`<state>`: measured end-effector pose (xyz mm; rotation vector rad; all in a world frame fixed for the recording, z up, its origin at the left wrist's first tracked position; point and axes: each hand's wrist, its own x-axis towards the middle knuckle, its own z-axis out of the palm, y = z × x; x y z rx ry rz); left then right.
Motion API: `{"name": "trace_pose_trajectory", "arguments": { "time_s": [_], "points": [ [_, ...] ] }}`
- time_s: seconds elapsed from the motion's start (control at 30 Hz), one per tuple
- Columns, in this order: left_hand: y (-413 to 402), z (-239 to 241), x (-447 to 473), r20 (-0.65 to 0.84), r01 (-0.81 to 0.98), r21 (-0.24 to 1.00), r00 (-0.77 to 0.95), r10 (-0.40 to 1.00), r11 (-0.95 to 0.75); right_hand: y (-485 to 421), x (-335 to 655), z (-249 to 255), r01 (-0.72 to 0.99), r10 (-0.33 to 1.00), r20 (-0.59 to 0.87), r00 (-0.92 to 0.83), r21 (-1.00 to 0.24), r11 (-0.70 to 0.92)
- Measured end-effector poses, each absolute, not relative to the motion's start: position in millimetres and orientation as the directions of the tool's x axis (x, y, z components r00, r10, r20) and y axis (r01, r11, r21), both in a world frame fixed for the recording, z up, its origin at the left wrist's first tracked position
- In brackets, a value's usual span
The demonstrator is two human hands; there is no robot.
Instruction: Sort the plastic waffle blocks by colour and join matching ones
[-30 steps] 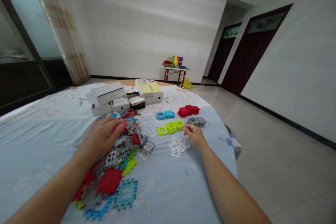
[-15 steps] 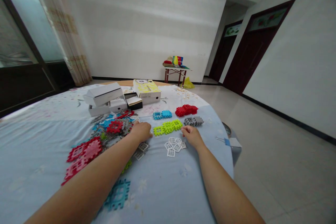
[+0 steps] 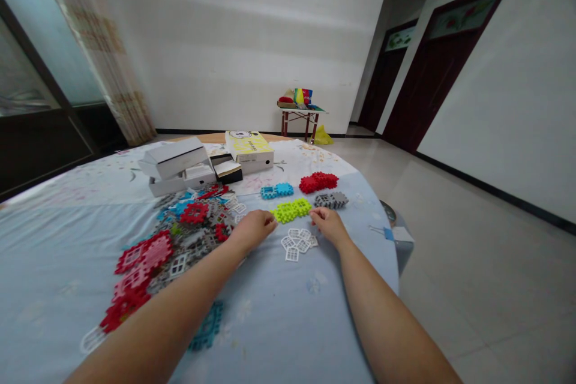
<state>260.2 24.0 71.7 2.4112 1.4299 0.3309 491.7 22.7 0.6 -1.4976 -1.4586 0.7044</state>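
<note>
Left hand (image 3: 254,228), curled, and right hand (image 3: 328,225), fingers bent, flank the green pieces (image 3: 291,210), touching both ends. Grip of either unclear

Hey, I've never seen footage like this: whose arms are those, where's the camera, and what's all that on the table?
No machine here: the two bare arms belong to a person wearing one camera on the head, so the view looks forward and down over their own hands. The left hand touches the left end of a row of lime-green plastic interlocking tiles; the right hand is at its right end, beside a cluster of small white plastic grid pieces. Whether either hand grips a piece cannot be seen. On a table with a pale blue cloth, left of the hands, is a mixed heap of red, grey and blue tiles; behind the green row sit blue tiles, red tiles and grey tiles, then white and yellow cardboard boxes.
</note>
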Motion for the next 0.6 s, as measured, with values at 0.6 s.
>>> {"name": "trace_pose_trajectory", "arguments": {
  "time_s": [0.6],
  "points": [
    [-31, 82, 192, 0.148, 0.832, 0.156, 0.513, 0.846, -0.532, 24, 491, -3, 0.424, 0.976, 0.178, 0.123, -0.899, 0.110]
  ]
}}
